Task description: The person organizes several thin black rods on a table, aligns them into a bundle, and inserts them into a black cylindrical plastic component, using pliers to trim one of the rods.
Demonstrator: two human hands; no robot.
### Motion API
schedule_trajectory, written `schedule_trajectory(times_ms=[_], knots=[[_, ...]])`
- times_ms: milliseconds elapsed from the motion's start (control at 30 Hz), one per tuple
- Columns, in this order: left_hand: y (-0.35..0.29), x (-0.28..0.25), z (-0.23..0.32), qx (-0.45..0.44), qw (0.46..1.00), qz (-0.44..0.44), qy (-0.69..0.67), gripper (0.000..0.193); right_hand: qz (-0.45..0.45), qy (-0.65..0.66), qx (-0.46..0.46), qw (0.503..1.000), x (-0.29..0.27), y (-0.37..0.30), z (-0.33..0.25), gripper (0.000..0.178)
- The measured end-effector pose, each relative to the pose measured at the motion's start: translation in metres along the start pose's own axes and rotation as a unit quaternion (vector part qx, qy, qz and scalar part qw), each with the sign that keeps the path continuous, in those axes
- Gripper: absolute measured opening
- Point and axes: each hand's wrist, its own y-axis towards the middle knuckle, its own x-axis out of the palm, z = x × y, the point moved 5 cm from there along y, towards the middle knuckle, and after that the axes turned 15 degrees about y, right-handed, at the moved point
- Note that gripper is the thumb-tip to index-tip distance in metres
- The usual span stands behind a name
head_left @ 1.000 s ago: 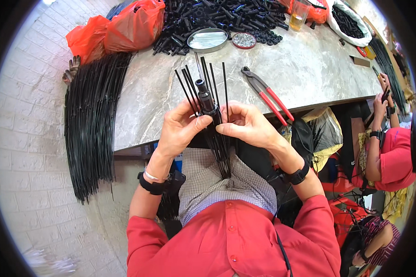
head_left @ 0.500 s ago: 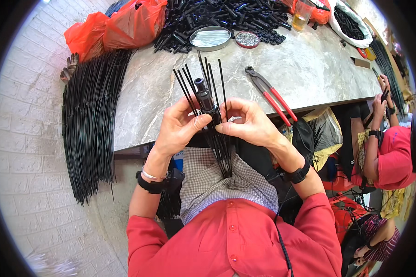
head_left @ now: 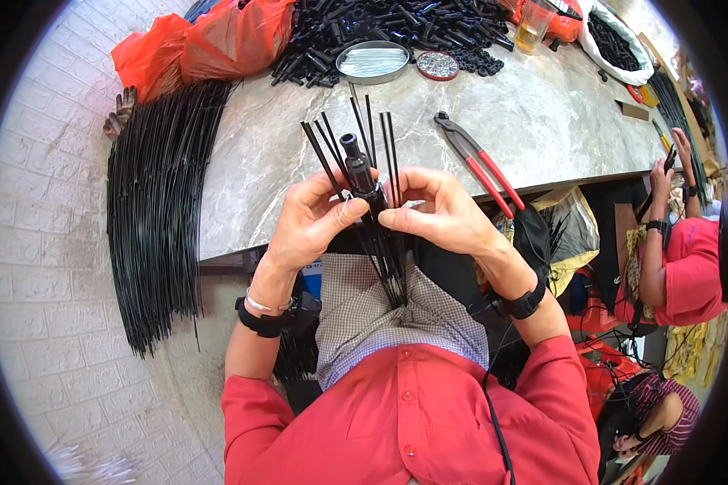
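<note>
Over my lap I hold upright a black tubular hub (head_left: 358, 166) with several thin black rods (head_left: 390, 279) around it, like an umbrella frame. The rods fan out above my hands and run together near my lap. My left hand (head_left: 311, 222) closes around the hub's left side, its thumb by the collar and a thin pale wire near the thumb. From the right, my right hand (head_left: 437, 214) is closed in a pinch at the collar and rods. Fingers and thumbs hide part of the joint. Red-handled pincers (head_left: 485, 166) lie on the table beyond my right hand.
A thick bundle of black rods (head_left: 166, 210) hangs over the left end of the stone-topped table (head_left: 259, 174). At the back are a heap of black tubes (head_left: 396, 20), a dish of pins (head_left: 372, 58) and a round dish of small metal parts (head_left: 438, 66). A co-worker (head_left: 687, 271) sits right.
The rods right of the hub have shifted: two now stand close together by my right fingers. My hands stay at the collar. The co-worker's hand at the right has moved.
</note>
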Motion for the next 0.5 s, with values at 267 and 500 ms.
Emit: schedule_trajectory(times_ms=[267, 500], knots=[[-0.003, 0.000, 0.006, 0.025, 1.000, 0.004, -0.006, 0.033, 0.053, -0.028, -0.002, 0.998, 0.006, -0.005, -0.010, 0.015], [-0.003, 0.004, 0.002, 0.035, 0.998, -0.007, -0.046, 0.035, 0.082, -0.032, -0.035, 0.995, 0.012, -0.014, -0.019, 0.010]])
